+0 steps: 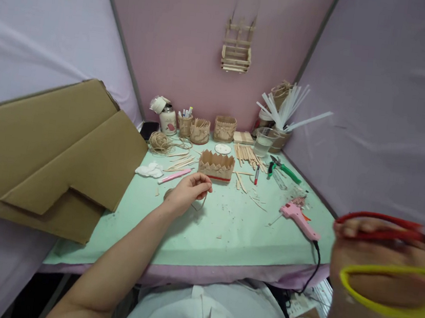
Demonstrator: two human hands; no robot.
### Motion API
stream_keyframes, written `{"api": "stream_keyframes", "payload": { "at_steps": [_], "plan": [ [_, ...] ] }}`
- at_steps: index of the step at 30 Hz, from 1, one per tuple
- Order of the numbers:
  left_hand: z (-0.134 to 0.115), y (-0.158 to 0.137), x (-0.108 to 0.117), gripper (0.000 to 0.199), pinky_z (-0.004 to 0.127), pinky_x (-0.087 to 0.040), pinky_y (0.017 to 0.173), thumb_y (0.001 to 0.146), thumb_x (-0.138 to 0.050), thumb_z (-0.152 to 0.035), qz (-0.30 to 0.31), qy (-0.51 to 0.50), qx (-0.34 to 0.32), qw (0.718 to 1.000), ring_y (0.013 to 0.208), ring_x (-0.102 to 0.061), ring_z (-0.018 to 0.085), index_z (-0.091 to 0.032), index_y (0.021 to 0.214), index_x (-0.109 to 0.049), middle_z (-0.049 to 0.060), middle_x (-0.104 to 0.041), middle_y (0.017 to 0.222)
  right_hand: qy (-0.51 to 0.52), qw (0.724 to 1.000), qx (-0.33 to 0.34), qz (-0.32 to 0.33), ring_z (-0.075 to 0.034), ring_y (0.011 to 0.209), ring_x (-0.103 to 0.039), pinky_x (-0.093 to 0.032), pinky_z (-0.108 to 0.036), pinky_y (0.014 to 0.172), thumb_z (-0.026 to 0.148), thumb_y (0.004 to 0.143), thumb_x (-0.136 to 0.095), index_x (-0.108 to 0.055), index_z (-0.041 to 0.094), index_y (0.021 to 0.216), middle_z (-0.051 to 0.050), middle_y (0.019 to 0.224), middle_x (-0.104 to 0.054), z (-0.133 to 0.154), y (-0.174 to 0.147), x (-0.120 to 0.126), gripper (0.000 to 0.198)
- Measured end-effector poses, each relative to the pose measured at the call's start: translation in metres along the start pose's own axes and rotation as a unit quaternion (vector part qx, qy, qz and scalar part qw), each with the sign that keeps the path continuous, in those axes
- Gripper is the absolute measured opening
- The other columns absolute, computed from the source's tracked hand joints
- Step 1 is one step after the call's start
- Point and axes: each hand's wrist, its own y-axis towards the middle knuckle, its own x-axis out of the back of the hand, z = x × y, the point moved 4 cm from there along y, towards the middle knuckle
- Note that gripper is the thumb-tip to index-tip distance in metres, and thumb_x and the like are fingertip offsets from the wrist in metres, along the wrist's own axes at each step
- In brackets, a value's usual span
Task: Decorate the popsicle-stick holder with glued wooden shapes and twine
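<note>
My left hand [191, 190] reaches over the middle of the table, thumb and fingers pinched on a thin brownish strand [204, 200] that hangs down. Part of a small round brown thing [168, 193] shows beside the wrist. Just beyond the fingers stands a small wooden box [216, 167] with a zigzag top edge and a red line along its bottom. Far right, my right hand [382, 257] is raised close to the camera and blurred, fingers curled at a pair of scissors [383, 309] with red and yellow loop handles; the blades are hidden.
A pink glue gun [300, 220] lies at right, its cable running over the table edge. Green-handled cutters [288, 172], wooden sticks [249, 156], a water cup [263, 142] and a twine ball [160, 143] lie farther back. Folded cardboard [51, 149] leans at left.
</note>
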Motion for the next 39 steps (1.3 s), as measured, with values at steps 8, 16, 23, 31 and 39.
{"api": "stream_keyframes", "payload": {
  "at_steps": [8,16,23,31,39],
  "plan": [
    [-0.001,0.001,0.002,0.022,0.021,-0.03,0.051,0.07,-0.07,-0.033,-0.026,-0.009,-0.009,1.0,0.055,-0.044,0.007,-0.016,0.076,-0.057,0.0,-0.059,0.07,-0.243,0.926,-0.013,0.289,-0.02,0.075,-0.055,-0.04,-0.032,0.065,0.033,0.066,-0.066,-0.059,0.021,0.094,-0.003,0.083,-0.061,-0.044,-0.041,-0.081,0.031],
    [0.006,0.003,0.0,0.035,0.023,-0.042,0.061,0.065,-0.076,-0.037,-0.022,0.01,-0.001,1.0,0.067,-0.057,0.011,-0.015,0.089,-0.062,0.004,-0.066,0.08,-0.238,0.869,0.077,0.427,-0.023,0.096,-0.057,-0.041,-0.032,0.082,0.022,0.074,-0.06,-0.061,0.019,0.1,-0.008,0.1,-0.065,-0.027,-0.063,-0.135,0.026],
    [0.007,0.002,-0.012,0.046,0.023,-0.041,0.06,0.066,-0.074,-0.03,-0.008,0.003,-0.008,1.0,0.063,-0.058,0.011,-0.017,0.103,-0.051,0.001,-0.067,0.073,-0.061,0.929,-0.007,0.365,-0.018,0.081,-0.06,-0.045,-0.03,0.074,0.035,0.084,-0.054,-0.066,0.02,0.089,-0.005,0.091,-0.068,-0.015,-0.038,-0.161,0.02],
    [0.014,0.002,-0.02,0.037,0.022,-0.037,0.056,0.066,-0.07,-0.028,-0.002,0.041,0.003,0.999,0.056,-0.053,0.01,-0.018,0.095,-0.05,-0.003,-0.063,0.065,0.097,0.915,-0.123,0.373,-0.014,0.066,-0.056,-0.042,-0.027,0.063,0.034,0.072,-0.062,-0.063,0.018,0.071,0.0,0.069,-0.063,-0.022,-0.039,-0.194,0.016],
    [-0.011,0.016,-0.01,0.013,0.026,-0.036,0.058,0.069,-0.063,-0.016,-0.017,0.366,-0.094,0.926,0.062,-0.056,0.016,-0.019,0.081,-0.062,0.003,-0.066,0.069,0.122,0.911,-0.226,0.322,-0.012,0.06,-0.053,-0.042,-0.023,0.054,0.039,0.068,-0.063,-0.062,0.017,0.072,-0.002,0.069,-0.064,-0.044,-0.019,-0.205,0.022]
  ]
}}
